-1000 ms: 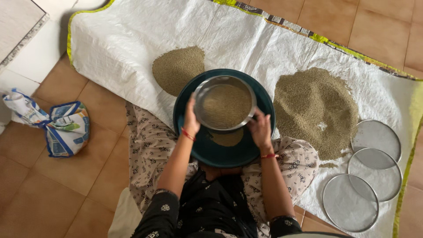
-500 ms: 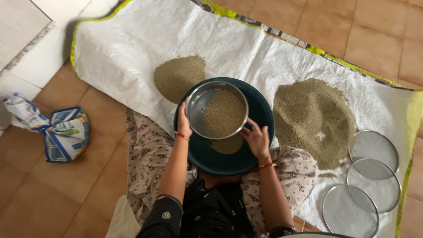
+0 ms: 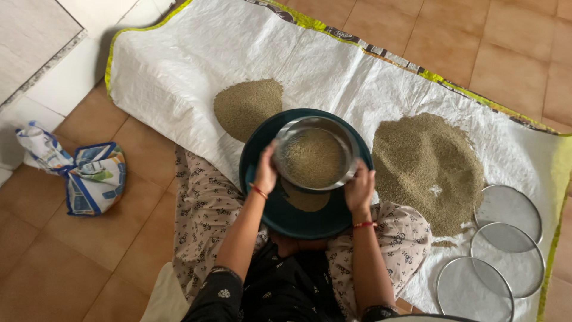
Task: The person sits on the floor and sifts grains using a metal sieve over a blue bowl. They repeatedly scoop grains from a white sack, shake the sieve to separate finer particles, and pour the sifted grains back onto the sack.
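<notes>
Both hands closed on rim of round steel sieve [image 3: 316, 155], held over dark teal basin [image 3: 298, 217] w/ small grain pile in it. Left hand [image 3: 266, 174] grips sieve's left edge, right hand [image 3: 359, 188] its right edge. Basin sits on white woven sheet [image 3: 179, 77], yellow-green border. Grain heaps either side: small one [image 3: 244, 107], big one [image 3: 429, 167]. Three spare sieves [image 3: 506, 244] lower right. Knotted blue-white printed bag [image 3: 89, 176] on floor tiles, left.

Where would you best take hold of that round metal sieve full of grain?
By its rim, on two opposite sides, as the left hand and right hand do now. The metal sieve is round, wide and open-topped with no handle showing, so gripping both sides probably keeps it level over the dark green basin.
</notes>
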